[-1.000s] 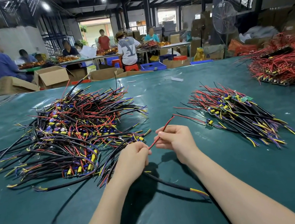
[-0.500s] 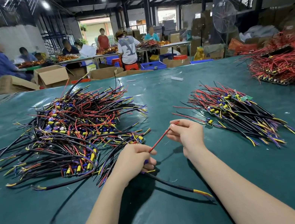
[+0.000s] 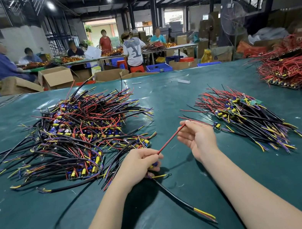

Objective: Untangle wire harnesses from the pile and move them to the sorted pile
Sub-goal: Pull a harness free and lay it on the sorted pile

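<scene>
Fingers (image 3: 150, 154) of the left hand (image 3: 140, 164) are curled tight round the body of a wire harness (image 3: 155, 164). The thumb and forefinger of the right hand (image 3: 198, 138) pinch the tip of its red lead (image 3: 171, 138), with the remaining fingers loosely spread. The lead runs taut between the two hands, and the harness's black cable (image 3: 177, 198) trails toward the viewer onto the green tabletop (image 3: 44, 224). The harness is held just right of the tangled pile (image 3: 77, 135), at its near edge. The sorted pile (image 3: 247, 117) lies farther right of the tangled pile. A heap of red wires (image 3: 295, 70) lies farther right again, toward the back.
</scene>
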Demonstrator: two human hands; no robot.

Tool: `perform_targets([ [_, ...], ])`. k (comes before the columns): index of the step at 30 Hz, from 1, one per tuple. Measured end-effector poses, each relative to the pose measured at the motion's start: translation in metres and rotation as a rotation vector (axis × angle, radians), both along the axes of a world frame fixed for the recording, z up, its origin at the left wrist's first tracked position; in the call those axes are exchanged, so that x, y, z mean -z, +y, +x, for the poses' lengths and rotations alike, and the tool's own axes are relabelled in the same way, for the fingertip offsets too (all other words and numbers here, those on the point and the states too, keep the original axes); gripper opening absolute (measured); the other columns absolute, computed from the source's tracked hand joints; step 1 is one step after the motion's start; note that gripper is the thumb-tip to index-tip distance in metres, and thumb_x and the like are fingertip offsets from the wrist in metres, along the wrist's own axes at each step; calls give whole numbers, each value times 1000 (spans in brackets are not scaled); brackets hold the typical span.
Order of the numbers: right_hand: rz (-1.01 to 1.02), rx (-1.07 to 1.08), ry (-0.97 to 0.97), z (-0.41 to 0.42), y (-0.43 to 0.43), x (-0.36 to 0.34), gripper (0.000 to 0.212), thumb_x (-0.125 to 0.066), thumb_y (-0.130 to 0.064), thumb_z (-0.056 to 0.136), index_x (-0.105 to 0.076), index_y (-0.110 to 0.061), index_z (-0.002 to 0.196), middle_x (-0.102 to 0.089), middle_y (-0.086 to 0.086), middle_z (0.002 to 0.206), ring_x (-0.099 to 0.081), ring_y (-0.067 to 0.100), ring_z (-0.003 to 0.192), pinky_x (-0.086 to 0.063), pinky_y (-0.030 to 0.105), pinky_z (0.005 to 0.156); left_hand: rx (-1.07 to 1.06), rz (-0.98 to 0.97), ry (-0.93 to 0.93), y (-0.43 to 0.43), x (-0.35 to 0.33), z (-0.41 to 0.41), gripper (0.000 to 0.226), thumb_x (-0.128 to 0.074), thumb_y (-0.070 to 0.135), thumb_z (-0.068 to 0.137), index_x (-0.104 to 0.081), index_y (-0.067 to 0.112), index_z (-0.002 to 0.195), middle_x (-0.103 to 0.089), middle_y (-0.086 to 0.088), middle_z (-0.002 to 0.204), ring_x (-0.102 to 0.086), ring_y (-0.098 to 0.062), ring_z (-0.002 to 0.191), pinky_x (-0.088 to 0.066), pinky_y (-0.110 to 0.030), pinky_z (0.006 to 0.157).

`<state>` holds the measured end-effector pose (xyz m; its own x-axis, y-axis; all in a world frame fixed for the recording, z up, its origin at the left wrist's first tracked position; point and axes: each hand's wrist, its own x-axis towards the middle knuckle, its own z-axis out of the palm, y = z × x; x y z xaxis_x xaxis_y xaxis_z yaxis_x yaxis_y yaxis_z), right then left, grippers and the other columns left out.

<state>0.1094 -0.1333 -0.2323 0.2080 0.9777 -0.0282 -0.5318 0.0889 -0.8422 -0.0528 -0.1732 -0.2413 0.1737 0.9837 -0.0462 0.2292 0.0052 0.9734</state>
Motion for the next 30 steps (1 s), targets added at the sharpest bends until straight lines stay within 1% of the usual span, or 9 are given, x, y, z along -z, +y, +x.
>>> perform_targets([
  [4,6,-165,54,-3,0,-5,31,-42,-24,98,-58,-6,78,-67,2,55,-63,11,46,-53,20,46,-77,-37,-188,-1,-1,2,24,-49,-4,90,-63,5,72,-53,-6,55,-48,-12,43,-36,-16,39],
  [8,2,-422,-245,-15,-10,0,17,-53,-10,90,-63,-6,77,-67,3,65,-66,14,61,-55,22,54,-197,-35,-223,2,-3,4,25,-51,0,89,-65,11,72,-62,3,49,-58,-8,43,-40,-14,41],
  [10,26,-507,-346,-23,-15,4,15,-54,-4,89,-63,-6,77,-67,0,62,-65,10,58,-54,20,54,-196,-30,-197,1,-2,5,27,-53,2,88,-67,17,70,-63,4,50,-61,-8,45,-42,-14,42],
  [14,36,-410,-411,-31,-17,6,17,-56,0,87,-62,-5,72,-62,1,53,-58,9,46,-54,21,50,-169,11,-121,1,1,9,21,-58,5,86,-69,15,70,-63,3,54,-60,-9,48,-41,-15,43],
  [19,38,-260,-462,-25,-13,4,21,-54,6,86,-60,-7,71,-57,5,59,-55,2,42,-50,18,43,-154,48,-21,2,3,7,20,-64,8,79,-71,11,60,-62,-5,58,-50,-18,54,-38,-23,52],
  [23,81,-36,-516,-10,-3,5,18,-55,10,84,-62,-4,75,-55,7,60,-53,-1,40,-50,17,43,-107,9,3,1,1,7,22,-63,5,79,-67,10,58,-61,0,53,-54,-11,45,-39,-17,43],
  [25,118,63,-505,-4,1,5,17,-55,10,84,-62,-2,76,-56,4,57,-53,-1,40,-50,16,43,-133,16,21,0,0,9,23,-62,4,78,-65,10,56,-59,0,52,-52,-9,41,-37,-14,41],
  [27,168,130,-445,-1,4,3,25,-52,11,86,-61,-7,70,-58,-4,49,-54,0,40,-50,15,45,-182,24,25,0,-1,10,25,-62,3,77,-64,10,53,-59,-3,51,-50,-9,39,-36,-14,39],
  [30,231,121,-359,0,4,0,29,-49,9,89,-60,-11,71,-62,-5,47,-59,4,44,-52,17,47,-226,44,57,-1,-1,10,25,-62,3,75,-65,10,51,-60,-6,52,-49,-11,40,-38,-16,41],
])
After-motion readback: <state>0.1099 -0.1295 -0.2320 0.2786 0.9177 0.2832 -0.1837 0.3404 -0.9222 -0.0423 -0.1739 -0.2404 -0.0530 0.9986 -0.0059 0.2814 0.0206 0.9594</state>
